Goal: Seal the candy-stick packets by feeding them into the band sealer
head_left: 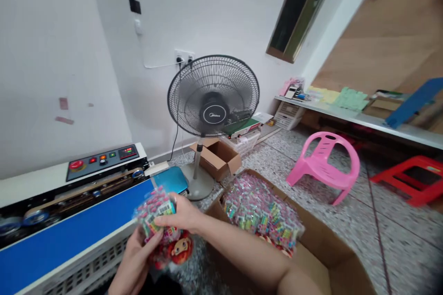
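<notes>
Between my two hands is a bunch of small clear plastic packets point(157, 207) with pink, green and yellow printing and barcodes. A red-haired cartoon face shows at its lower end. My left hand point(136, 258) grips the bunch from below, thumb across its front. From the right, my right hand point(182, 214) closes on the upper side, near the barcode. The bunch is blurred at its edges. Under my right forearm stands an open cardboard box point(311, 258), with many similar packets point(259, 205) heaped at its far end.
A sealing machine with a blue conveyor belt point(93, 226) and control panel point(104, 161) runs along the left. Ahead stands a floor fan point(213, 97), beside a smaller open carton point(218, 156). A pink chair point(325, 163), red stool point(415, 179) and long shelf point(363, 120) are at right.
</notes>
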`<act>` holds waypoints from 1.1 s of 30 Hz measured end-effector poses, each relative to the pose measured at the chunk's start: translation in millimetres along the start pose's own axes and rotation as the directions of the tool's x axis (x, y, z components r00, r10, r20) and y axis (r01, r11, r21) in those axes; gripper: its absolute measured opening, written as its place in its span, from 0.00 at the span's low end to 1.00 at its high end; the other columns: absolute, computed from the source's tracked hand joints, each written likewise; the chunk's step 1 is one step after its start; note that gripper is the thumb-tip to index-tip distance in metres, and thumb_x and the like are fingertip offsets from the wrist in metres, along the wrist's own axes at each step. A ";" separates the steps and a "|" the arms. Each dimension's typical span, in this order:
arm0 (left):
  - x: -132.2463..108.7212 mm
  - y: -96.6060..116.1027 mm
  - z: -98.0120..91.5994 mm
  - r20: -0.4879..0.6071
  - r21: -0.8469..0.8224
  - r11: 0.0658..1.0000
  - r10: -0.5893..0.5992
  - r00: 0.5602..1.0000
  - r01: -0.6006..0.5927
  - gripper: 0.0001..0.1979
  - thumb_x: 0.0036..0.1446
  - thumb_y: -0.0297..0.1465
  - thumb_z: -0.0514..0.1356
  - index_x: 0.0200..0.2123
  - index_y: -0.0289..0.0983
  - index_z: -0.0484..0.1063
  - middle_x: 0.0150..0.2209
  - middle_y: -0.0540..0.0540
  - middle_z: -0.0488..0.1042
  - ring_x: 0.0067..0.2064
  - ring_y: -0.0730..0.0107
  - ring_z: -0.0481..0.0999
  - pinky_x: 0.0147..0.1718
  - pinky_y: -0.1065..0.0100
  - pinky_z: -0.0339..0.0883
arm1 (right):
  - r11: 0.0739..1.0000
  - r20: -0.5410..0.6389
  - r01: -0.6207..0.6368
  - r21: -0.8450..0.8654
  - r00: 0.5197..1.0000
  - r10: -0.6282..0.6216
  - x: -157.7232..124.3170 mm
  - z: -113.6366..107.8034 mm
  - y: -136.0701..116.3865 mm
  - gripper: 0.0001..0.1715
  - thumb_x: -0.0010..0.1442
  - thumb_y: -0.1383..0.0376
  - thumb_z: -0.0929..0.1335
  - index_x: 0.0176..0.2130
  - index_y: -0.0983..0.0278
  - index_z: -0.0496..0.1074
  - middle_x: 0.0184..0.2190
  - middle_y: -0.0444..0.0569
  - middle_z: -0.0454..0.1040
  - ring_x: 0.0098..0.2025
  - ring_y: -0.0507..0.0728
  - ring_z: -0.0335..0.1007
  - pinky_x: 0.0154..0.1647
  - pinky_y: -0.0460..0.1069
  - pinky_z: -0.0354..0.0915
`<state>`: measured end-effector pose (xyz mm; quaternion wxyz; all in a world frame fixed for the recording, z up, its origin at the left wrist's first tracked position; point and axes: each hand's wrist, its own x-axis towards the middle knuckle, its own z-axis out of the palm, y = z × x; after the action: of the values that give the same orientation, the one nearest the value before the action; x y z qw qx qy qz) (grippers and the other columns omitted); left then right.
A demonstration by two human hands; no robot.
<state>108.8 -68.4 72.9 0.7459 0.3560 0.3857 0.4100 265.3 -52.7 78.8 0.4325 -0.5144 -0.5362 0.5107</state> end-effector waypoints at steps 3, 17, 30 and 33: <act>-4.7 -0.5 -17.8 -0.080 0.019 0.996 0.092 0.993 -0.091 0.32 0.42 0.31 0.65 0.52 0.40 0.60 0.49 0.43 0.70 0.50 0.56 0.69 0.46 0.60 0.64 | 0.999 0.038 0.022 -0.035 0.999 -0.021 17.5 26.6 6.9 0.30 0.40 0.54 0.73 0.42 0.61 0.66 0.35 0.43 0.72 0.37 0.54 0.67 0.38 0.49 0.65; 10.9 2.6 -84.1 -0.389 -0.145 0.926 0.270 0.881 -0.348 0.27 0.40 0.27 0.66 0.45 0.36 0.63 0.43 0.39 0.73 0.43 0.59 0.73 0.45 0.57 0.64 | 0.925 0.048 0.161 -0.346 0.987 -0.154 59.6 78.2 30.2 0.23 0.50 0.55 0.67 0.44 0.62 0.66 0.32 0.46 0.67 0.33 0.53 0.65 0.35 0.49 0.64; 23.5 1.8 -126.1 -0.534 -0.152 0.936 0.192 0.823 -0.317 0.27 0.37 0.28 0.68 0.43 0.35 0.65 0.39 0.42 0.76 0.39 0.59 0.75 0.41 0.59 0.68 | 0.999 -0.236 0.010 0.040 0.972 0.000 135.0 63.7 68.9 0.22 0.47 0.55 0.67 0.40 0.62 0.60 0.21 0.39 0.66 0.22 0.52 0.64 0.22 0.45 0.60; 19.4 -0.7 -135.3 -0.543 -0.155 0.943 0.168 0.823 -0.295 0.27 0.37 0.28 0.68 0.43 0.36 0.64 0.39 0.42 0.76 0.39 0.60 0.76 0.41 0.60 0.68 | 0.966 -0.419 -0.120 -0.227 0.908 0.014 167.3 38.6 88.5 0.21 0.47 0.57 0.67 0.40 0.63 0.62 0.22 0.41 0.68 0.22 0.53 0.66 0.22 0.45 0.59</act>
<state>-1.3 -22.4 6.0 0.5935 0.1859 0.4764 0.6215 220.7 105.0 -23.4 0.4505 -0.6792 -0.4737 0.3337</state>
